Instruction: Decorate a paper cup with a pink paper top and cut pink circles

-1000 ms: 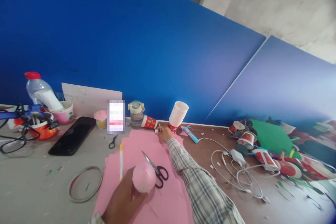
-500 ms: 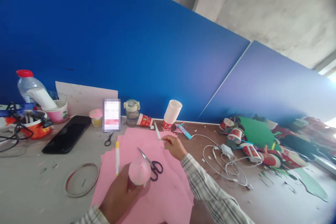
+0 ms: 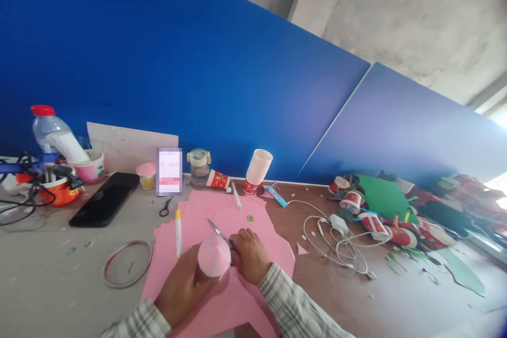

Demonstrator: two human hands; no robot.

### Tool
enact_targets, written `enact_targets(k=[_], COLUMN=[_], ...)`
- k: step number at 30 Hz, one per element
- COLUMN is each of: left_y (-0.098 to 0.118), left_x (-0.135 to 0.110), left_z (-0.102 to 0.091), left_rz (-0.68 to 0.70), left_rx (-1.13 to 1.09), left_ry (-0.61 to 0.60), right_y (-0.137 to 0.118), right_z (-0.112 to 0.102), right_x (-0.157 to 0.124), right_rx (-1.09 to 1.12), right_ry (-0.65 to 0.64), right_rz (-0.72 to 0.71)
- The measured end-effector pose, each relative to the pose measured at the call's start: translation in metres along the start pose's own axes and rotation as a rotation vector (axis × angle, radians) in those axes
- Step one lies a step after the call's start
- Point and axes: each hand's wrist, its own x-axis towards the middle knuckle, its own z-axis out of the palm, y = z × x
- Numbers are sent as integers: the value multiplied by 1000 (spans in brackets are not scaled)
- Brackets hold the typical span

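Note:
Low in the middle, my left hand (image 3: pixel 184 282) is closed around a small cup topped by a pink paper cone (image 3: pixel 214 256); fingers and cone hide most of the cup's body. Right beside it, my right hand (image 3: pixel 250 256) curls over the dark handles of a pair of scissors (image 3: pixel 217 231), whose blades point up and left. Its fingertips are partly hidden by the cone. Beneath both hands lie sheets of pink paper (image 3: pixel 253 306). A small green disc (image 3: pixel 250 218) rests on the paper just beyond my right hand.
A yellow-capped marker (image 3: pixel 178 232) and a white marker (image 3: pixel 236 195) lie on the paper. Behind stand a glass jar (image 3: pixel 199 168) and stacked paper cups (image 3: pixel 258 169). A tape ring (image 3: pixel 127 264) and phone (image 3: pixel 106 199) lie left; a white cable (image 3: pixel 336 248) and paper cups (image 3: pixel 374 226) lie right.
My right hand has come back toward me from near the white marker to the scissors' handles, leaving the green disc in plain sight. The left hand still holds the cone-topped cup.

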Motion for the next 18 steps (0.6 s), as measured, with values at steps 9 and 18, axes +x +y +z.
enact_targets(k=[9,18], left_y=[0,-4], left_x=[-1,-2], left_z=[0,0], left_rz=[28,3], left_rx=[22,19], left_ry=[-26,-43], right_y=[-2,4], right_z=[1,-3], right_x=[-2,1], right_rx=[-99,-117], right_ry=[-1,15], right_rz=[-17,34])
